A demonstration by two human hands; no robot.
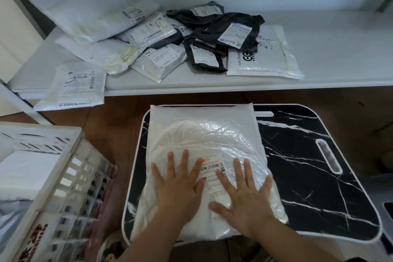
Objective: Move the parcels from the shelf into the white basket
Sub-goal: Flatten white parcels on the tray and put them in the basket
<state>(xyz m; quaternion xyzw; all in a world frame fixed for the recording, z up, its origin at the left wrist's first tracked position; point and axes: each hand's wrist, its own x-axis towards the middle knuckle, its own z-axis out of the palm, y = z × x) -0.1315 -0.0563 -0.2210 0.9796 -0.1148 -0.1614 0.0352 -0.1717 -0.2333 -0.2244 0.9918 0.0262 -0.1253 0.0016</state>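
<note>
left hand: I see my left hand (178, 185) flat on the near-left part of the big white parcel (204, 138), fingers (184, 160) straight and spread, palm down, gripping nothing.
right hand: my right hand (244, 193) lies flat just beside it on the parcel's near-right part, fingers (247, 169) spread wide, thumb out to the left; pressing, not pinching.
label: white shipping label (213, 173) with barcodes sits between my two hands, partly under both.
big white parcel: glossy plastic mailer, wrinkled, lying flat on the black marble-patterned surface (314, 176); its far edge reaches that surface's far rim, its near edge hangs at the near rim.
surface: black with white veins, white rim, slot handle (328, 158) on the right side; parcel covers its left half.
white basket: white slatted basket (63, 176) at my near left, apart from the parcel; pale bags inside, contents unclear.
floor: brown wood (119, 117) between basket, surface and shelf.
shelf: white shelf (329, 53) beyond, its front edge just past the surface.
shelf parcels: flat white mailer (74, 87) overhangs the front-left edge; a heap of white mailers (95, 13) behind it, overlapping; black mailers (231, 30) piled in the middle; a white mailer with black printing (265, 57) to the right, partly under the black ones.
</note>
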